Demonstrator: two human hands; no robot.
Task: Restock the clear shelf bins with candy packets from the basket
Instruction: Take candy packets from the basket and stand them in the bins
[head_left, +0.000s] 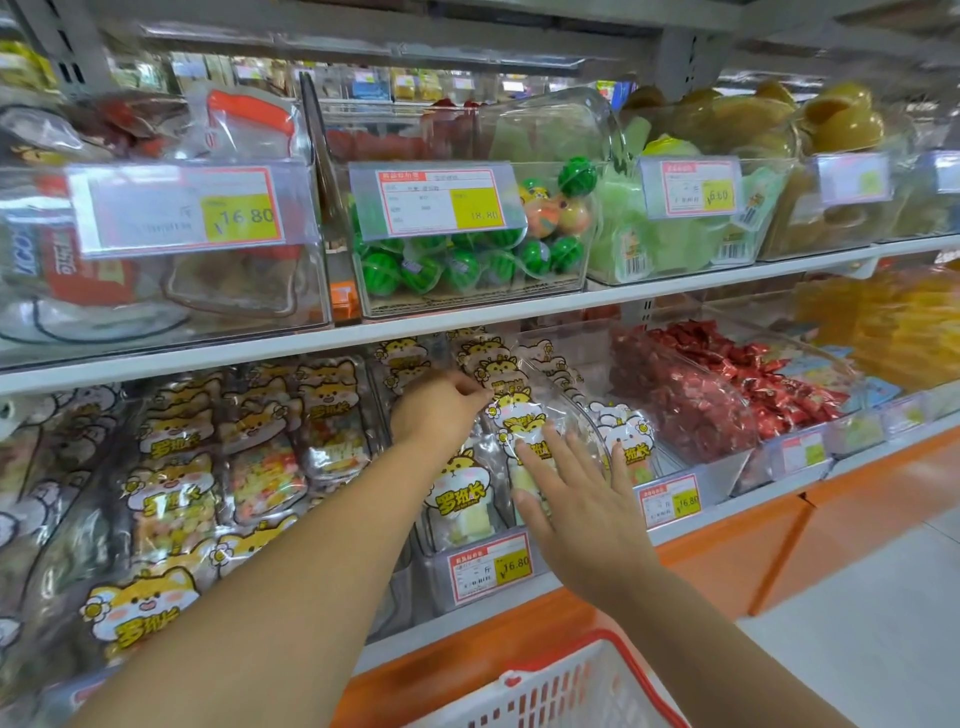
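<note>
Fingers of my R hand lie straight & a bit spread, pressed flat vs. the front candy packet standing in the clear bin, lower shelf, mid row. L hand curls at the same packet's top edge, pinching it. Basket sits below, near my R forearm.

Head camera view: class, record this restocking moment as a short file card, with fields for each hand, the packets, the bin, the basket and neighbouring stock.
left hand: fingers curled, pinching the tops of the candy packets
right hand: flat, fingers straight, pressed against the packets' fronts
clear bin: lower shelf, packets standing in it, price tag on front
basket: white, red rim, below the hands; contents out of view
right neighbour: red wrapped candies
shelf above: green watermelon balls
</note>
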